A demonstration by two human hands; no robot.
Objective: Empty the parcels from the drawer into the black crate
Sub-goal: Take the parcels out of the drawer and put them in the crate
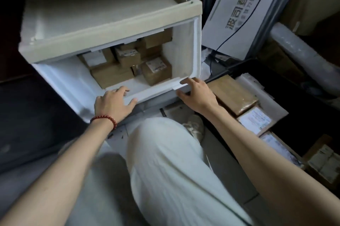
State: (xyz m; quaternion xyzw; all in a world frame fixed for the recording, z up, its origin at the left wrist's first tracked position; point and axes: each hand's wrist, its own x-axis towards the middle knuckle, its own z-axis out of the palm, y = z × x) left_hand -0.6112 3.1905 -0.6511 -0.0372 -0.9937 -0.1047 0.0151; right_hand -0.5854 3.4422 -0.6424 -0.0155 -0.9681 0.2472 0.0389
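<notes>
Left hand (114, 104) and right hand (196, 95) each grip the near rim of the white plastic drawer (62, 78), fingers curled over it. Brown cardboard parcels (156, 71) sit at its far end. Step: probably freeing the drawer. Next needs lifting and tipping it. Black crate unclear.

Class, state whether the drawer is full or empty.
Partly full: brown parcels crowd the back of the drawer; its front floor is bare.

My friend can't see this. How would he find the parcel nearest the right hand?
Find the white plastic drawer, pulled open. Inside, look front right, by the side wall. That small brown cardboard parcel shows a white label; the bigger brown box beside it looks plain.
</notes>
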